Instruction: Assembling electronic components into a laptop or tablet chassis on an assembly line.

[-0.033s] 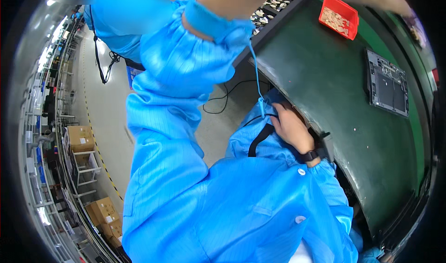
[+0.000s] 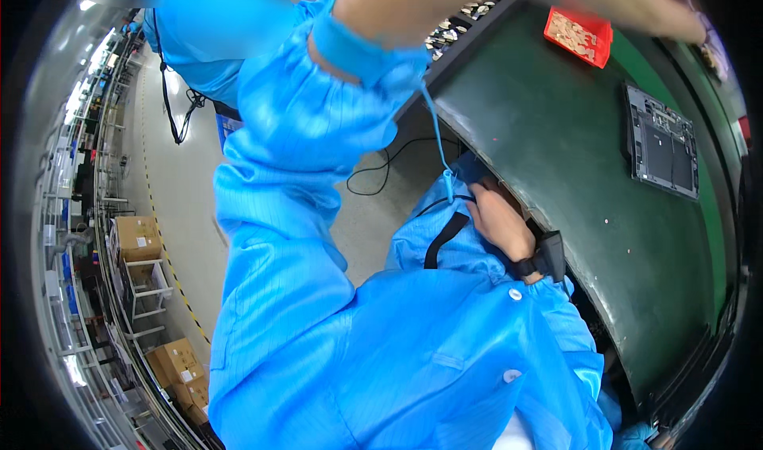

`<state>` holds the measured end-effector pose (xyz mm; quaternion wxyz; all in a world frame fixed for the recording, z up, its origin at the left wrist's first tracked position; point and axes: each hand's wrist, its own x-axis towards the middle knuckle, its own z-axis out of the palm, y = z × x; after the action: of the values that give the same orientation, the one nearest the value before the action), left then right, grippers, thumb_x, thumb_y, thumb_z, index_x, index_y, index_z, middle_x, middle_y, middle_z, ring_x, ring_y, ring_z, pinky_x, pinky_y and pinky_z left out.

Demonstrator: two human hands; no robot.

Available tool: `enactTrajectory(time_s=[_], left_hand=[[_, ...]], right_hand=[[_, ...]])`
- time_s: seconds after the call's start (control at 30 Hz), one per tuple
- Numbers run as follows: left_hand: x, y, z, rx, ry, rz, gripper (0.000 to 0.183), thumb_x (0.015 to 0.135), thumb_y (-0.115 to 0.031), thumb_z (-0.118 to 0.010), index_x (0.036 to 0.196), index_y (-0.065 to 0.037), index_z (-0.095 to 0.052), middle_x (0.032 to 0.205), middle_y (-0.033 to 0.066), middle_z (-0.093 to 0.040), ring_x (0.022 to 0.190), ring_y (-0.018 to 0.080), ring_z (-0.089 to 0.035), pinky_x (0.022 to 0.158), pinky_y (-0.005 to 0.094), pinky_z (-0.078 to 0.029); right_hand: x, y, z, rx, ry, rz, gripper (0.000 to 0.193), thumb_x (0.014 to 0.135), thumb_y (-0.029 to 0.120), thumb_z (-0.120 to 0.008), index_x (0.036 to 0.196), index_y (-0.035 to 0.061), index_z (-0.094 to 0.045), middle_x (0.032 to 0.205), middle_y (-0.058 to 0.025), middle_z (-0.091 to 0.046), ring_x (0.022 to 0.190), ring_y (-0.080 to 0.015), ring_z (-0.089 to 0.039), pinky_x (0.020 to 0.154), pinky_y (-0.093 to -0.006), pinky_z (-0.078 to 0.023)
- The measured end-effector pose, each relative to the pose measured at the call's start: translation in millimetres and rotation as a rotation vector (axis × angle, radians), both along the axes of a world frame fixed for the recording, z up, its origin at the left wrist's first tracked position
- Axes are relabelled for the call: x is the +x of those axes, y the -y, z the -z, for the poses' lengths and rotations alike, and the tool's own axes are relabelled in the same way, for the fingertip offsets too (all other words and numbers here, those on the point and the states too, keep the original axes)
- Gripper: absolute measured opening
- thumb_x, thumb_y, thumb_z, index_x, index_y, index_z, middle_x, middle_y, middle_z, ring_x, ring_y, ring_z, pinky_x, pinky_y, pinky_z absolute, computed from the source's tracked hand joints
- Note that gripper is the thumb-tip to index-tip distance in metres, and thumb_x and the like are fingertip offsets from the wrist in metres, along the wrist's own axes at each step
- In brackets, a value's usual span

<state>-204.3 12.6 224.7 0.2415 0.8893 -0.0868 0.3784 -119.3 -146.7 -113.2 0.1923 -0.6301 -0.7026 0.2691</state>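
Note:
My left arm, in a blue sleeve with a blue elastic cuff (image 2: 350, 46), reaches across the top toward the far right. At its end my left hand (image 2: 674, 15) is blurred near the picture's dark rim, beside a small pinkish shape (image 2: 714, 57); its fingers cannot be made out. My right hand (image 2: 502, 224) lies loosely on my blue-clothed lap by the table edge, fingers stretched and nothing seen in them. A black strap with a dark box-shaped device (image 2: 550, 255) is around that wrist. A blue cord (image 2: 438, 132) hangs from the left cuff to the lap.
On the green table (image 2: 540, 124) are a red bin (image 2: 602, 46) of small pale pieces and an opened laptop base (image 2: 664, 144) with bare inner parts. Dark trays (image 2: 447, 37) of small parts stand behind. Cardboard boxes (image 2: 137, 238) and shelving line the left; a black cable (image 2: 387, 164) lies on the floor.
My left forearm has shifted slightly down and right, the left hand with it. The right wrist has turned a little, showing more of the black device.

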Motion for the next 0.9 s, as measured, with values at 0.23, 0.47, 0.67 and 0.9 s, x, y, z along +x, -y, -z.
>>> enactTrajectory(time_s=[0.23,0.47,0.67,0.9], left_hand=[[-88,40,19,0.02,-0.07,0.069,0.023,0.089,-0.021,-0.07,0.101,-0.001,-0.074,0.089,0.016,-0.075,0.084,0.027,-0.073,0.079,0.0369,-0.057],[-88,49,46,-0.01,-0.341,-0.022,0.016,0.091,-0.023,-0.069,0.094,-0.008,-0.074,0.084,0.0141,-0.074,0.076,0.0295,-0.072,0.07,0.0405,-0.057],[-90,63,166,-0.498,-0.748,-0.015,0.019,0.096,-0.019,-0.07,0.105,-0.003,-0.075,0.088,0.0138,-0.076,0.072,0.0256,-0.074,0.065,0.036,-0.058],[-115,122,310,-0.568,-0.508,-0.511,0.048,0.091,-0.021,-0.075,0.133,-0.002,-0.061,0.12,0.0204,-0.066,0.114,0.039,-0.063,0.097,0.0439,-0.051]], right_hand=[[2,6,-3,-0.06,-0.159,0.007,0.018,0.102,0.013,-0.054,0.105,-0.0025,-0.063,0.095,-0.0267,-0.066,0.096,-0.0471,-0.063,0.082,-0.0501,-0.049],[3,12,-11,-0.151,-0.19,0.072,0.021,0.106,0.019,-0.051,0.111,-0.0017,-0.057,0.097,-0.0276,-0.066,0.096,-0.0473,-0.062,0.081,-0.0503,-0.048],[15,33,1,0.076,-0.49,0.055,0.029,0.102,0.027,-0.062,0.112,-0.0003,-0.06,0.097,-0.0261,-0.066,0.093,-0.0426,-0.065,0.082,-0.0487,-0.05],[31,50,11,-0.202,-0.424,0.141,0.021,0.097,0.022,-0.068,0.099,0.0025,-0.061,0.084,-0.019,-0.062,0.077,-0.0346,-0.062,0.071,-0.0417,-0.049]])
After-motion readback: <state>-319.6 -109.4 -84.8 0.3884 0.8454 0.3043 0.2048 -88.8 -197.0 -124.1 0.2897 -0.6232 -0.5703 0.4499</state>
